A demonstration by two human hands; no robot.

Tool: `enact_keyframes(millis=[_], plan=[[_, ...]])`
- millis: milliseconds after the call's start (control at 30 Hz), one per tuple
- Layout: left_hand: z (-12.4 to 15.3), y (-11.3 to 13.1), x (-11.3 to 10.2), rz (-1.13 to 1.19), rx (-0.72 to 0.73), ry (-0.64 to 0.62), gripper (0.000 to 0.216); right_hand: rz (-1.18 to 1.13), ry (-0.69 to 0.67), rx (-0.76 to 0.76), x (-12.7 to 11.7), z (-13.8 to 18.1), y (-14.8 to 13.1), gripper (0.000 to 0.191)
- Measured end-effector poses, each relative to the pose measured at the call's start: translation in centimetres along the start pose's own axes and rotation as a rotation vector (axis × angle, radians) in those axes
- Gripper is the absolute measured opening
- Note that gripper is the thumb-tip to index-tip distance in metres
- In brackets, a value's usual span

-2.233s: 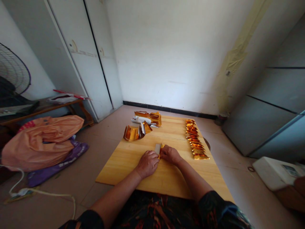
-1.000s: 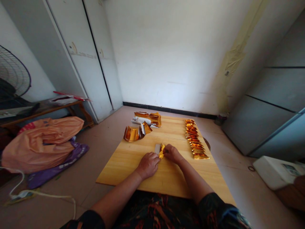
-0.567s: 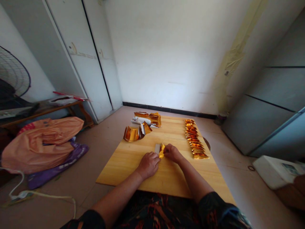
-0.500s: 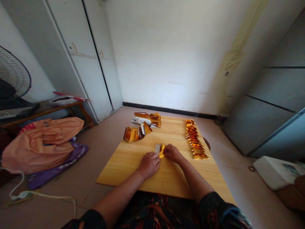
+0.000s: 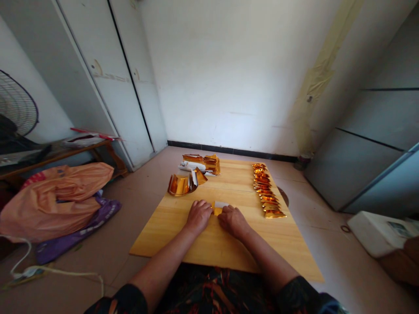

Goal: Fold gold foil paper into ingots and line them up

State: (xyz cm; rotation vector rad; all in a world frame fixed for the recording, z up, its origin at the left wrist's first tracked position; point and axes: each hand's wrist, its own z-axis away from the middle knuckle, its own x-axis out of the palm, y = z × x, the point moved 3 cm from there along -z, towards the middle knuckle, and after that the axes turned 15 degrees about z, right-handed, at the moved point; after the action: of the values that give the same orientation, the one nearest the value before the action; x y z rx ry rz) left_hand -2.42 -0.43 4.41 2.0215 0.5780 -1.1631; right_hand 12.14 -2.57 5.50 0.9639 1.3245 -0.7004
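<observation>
A small piece of gold foil paper [image 5: 218, 211] with a pale grey backing strip lies on the wooden board in front of me. My left hand [image 5: 199, 214], fingers curled together, grips its left end. Over its right part my right hand [image 5: 233, 220] is closed, its fingers pressing the paper from above and hiding some of it. To the right, folded gold foil pieces [image 5: 266, 189] stand nested in a long row. Curved sheets of gold foil paper [image 5: 181, 185] lie at the left, beyond my left hand.
The wooden board [image 5: 170, 231] bears everything. A stack of gold foil paper and a white roll [image 5: 192, 166] lie at its far left. On the floor at left are an orange bag [image 5: 62, 196] and a cable [image 5: 72, 272]. A white box [image 5: 376, 233] stands at right.
The paper has been turned, its grey strip now lying crosswise. My right hand has come down onto it, and my left hand has shifted slightly left and away from me.
</observation>
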Motion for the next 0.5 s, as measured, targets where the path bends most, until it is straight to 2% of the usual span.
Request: enact_keyframes(millis=[233, 500], plan=[[-0.3, -0.1, 0.9, -0.019, 0.006, -0.083, 0.018, -0.127, 0.121, 0.009, 1.4, 0.2, 1.0, 0.018], [0.1, 0.1, 1.1, -0.039, 0.014, -0.051, 0.020, -0.133, 0.236, -0.044, 3.2, -0.1, 2.8, 0.021]])
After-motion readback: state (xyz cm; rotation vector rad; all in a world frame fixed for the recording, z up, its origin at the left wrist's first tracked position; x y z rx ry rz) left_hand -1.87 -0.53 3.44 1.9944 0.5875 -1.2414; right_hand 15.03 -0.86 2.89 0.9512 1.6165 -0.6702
